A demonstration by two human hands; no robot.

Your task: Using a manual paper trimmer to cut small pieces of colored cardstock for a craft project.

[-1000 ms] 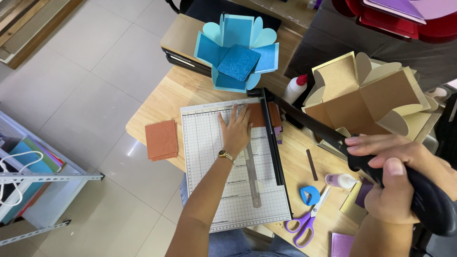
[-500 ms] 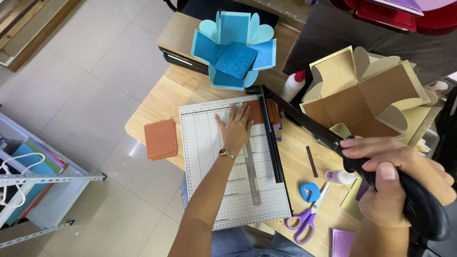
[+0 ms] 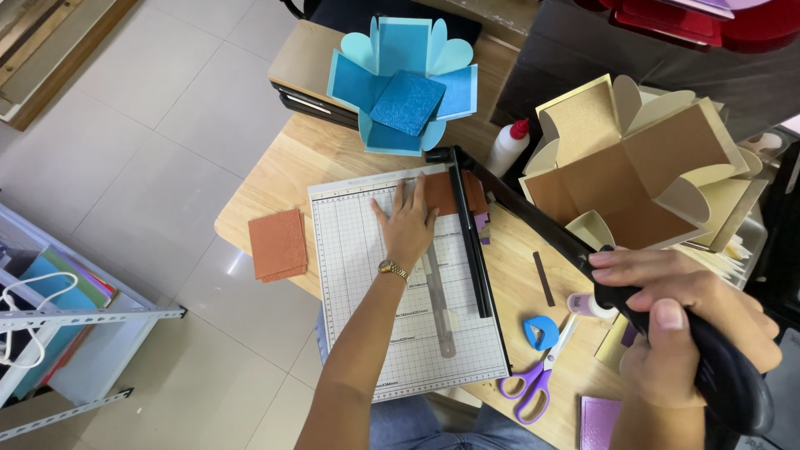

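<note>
Right hand [image 3: 683, 333] grip on cutter handle [image 3: 733, 383]; wooden table [image 3: 292, 171], tiled floor [image 3: 117, 108].

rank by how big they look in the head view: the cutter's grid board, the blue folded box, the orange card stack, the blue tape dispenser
1. grid board
2. blue folded box
3. orange card stack
4. blue tape dispenser

The box lies farther from the camera than the board, so its true size may be understated.

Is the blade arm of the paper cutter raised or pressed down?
Raised. The blade arm slants up from its hinge, away from the cutter board; the right hand grips its handle, and the left hand presses brown paper.
</note>
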